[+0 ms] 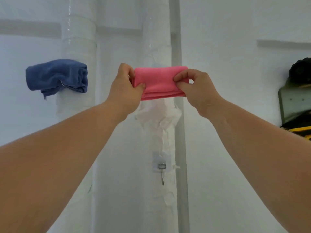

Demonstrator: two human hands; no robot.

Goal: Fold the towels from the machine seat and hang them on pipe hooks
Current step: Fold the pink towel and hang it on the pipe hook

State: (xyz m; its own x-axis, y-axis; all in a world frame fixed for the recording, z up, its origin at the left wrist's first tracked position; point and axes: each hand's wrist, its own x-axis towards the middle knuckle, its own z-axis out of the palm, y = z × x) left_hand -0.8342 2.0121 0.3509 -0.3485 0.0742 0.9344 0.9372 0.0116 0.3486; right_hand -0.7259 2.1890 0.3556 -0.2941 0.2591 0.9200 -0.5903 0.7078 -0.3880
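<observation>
Both hands, left hand (125,84) and right hand (196,86), pinched the folded pink towel (159,81) flat against the pipe (159,132), probably lining it up for a hook.

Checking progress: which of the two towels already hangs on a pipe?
The blue terry towel, hung on the left white pipe; the folded pink towel is pinched between the left hand and right hand.

left hand (125,86) and right hand (196,89) pinching the ends of a folded pink towel (159,81) against a white wrapped pipe (158,132) | blue towel (57,76) hanging on the left pipe (79,39) | bare metal hook (162,173) hanging lower down
</observation>
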